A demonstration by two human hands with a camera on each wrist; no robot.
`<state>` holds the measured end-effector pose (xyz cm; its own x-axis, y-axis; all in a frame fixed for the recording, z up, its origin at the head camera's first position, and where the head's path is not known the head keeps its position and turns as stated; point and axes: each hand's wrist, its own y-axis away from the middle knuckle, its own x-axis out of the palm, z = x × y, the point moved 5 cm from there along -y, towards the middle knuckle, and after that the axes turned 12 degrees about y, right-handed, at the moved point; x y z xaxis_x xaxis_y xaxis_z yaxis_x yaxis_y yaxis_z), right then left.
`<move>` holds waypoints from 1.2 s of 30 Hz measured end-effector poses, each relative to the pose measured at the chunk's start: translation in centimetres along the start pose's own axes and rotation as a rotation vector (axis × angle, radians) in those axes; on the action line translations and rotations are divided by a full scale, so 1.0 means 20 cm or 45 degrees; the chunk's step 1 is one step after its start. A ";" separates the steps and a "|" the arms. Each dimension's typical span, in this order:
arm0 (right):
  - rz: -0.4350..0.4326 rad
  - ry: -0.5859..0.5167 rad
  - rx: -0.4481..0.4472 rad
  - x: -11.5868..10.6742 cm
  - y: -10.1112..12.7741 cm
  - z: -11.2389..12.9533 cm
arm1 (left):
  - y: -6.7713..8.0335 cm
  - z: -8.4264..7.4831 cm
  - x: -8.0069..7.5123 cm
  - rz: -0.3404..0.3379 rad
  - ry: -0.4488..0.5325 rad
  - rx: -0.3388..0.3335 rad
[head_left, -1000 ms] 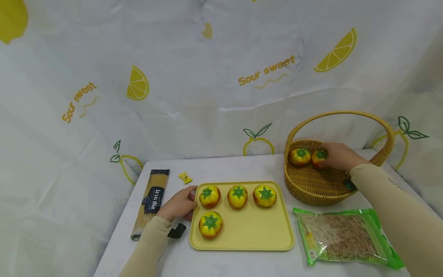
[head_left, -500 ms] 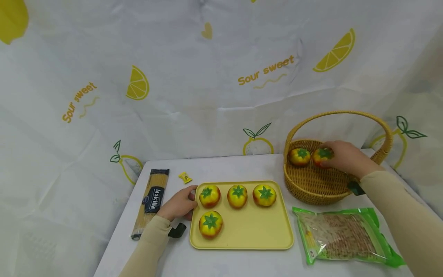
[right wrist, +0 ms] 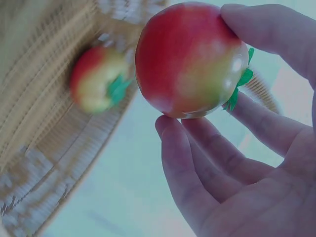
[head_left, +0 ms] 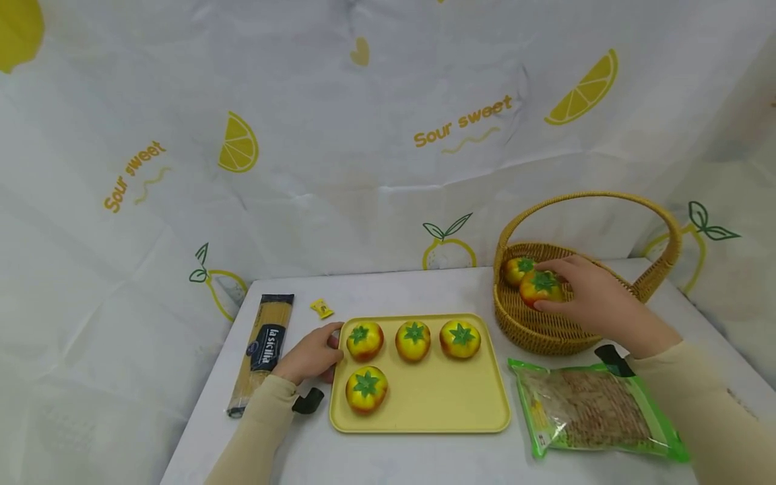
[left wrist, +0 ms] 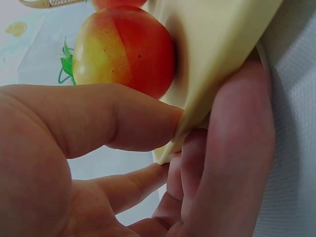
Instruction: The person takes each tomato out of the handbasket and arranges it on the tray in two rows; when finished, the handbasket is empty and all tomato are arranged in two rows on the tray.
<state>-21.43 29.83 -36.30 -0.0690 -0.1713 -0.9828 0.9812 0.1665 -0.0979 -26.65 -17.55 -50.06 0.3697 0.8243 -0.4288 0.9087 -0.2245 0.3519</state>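
Observation:
In the head view my right hand pinches a red-and-yellow tomato with a green star-shaped top, above the wicker basket. Thumb and fingertips hold its sides in the right wrist view, where this tomato is lifted off the basket's bottom. Another tomato lies in the basket, partly hidden by the held one. My left hand grips the left rim of the yellow tray. The left wrist view shows the thumb on the rim and fingers below it. Several tomatoes sit on the tray.
A pack of spaghetti lies left of the tray, with a small yellow wrapped candy behind. A green-edged clear bag lies in front of the basket, under the right forearm. The basket's tall handle arches over it.
My right hand has raised the tomato from the basket's bottom and brought it left and toward me, in front of the other tomato. The left hand keeps its hold on the tray.

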 end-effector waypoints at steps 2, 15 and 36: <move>-0.025 -0.026 -0.020 0.00 0.02 0.07 | 0.00 0.00 0.00 -0.001 -0.001 0.002; -0.095 -0.195 -0.220 0.15 0.11 0.53 | 0.00 0.00 -0.01 -0.016 -0.062 0.023; 0.136 -0.298 -0.335 0.48 0.13 0.86 | 0.01 -0.03 0.00 0.011 0.014 0.030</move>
<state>-16.40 11.84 -43.36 0.1044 -0.3521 -0.9301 0.8987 0.4340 -0.0635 -26.62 -17.34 -49.49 0.3757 0.8277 -0.4167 0.9098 -0.2438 0.3360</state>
